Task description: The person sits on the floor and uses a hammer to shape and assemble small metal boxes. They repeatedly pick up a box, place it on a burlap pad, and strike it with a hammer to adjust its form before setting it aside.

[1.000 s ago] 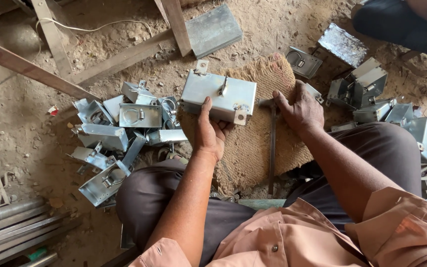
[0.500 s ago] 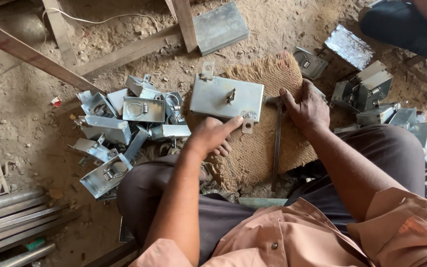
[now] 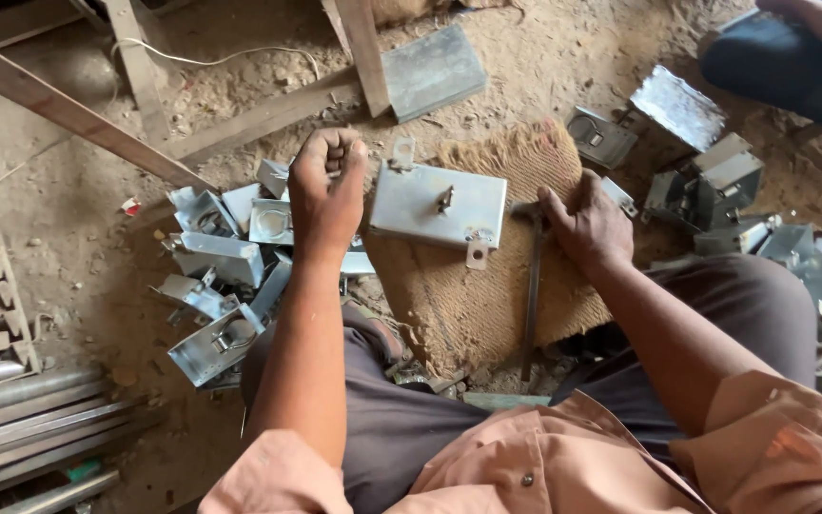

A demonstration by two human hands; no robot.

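- Plainly, the left hand [image 3: 327, 190] is curled into a tight fist left of centre in the frame, just beside the left edge of the flat metal box [image 3: 438, 206]; whether the fist encloses anything small I cannot tell. A fist this near thin sheet edges could, I judge, get nicked if it comes down off-line.
- The metal box lies face-up on the coarse jute sack [image 3: 497, 266] at centre frame, with mounting tabs at its top-left and bottom-right corners. The sack is soft and uneven, so the box may rock or slide under any blow or push.
- The right hand [image 3: 590, 221] lies palm-down, fingers spread, over the head of the hammer [image 3: 532, 286] on the sack, right of the box; it presses rather than grips the handle. A loose hold like that could let the tool slip.
- The pile of metal brackets [image 3: 225, 276] sits left of centre, touching the person's knee; a knock could scatter sharp pieces against the leg.
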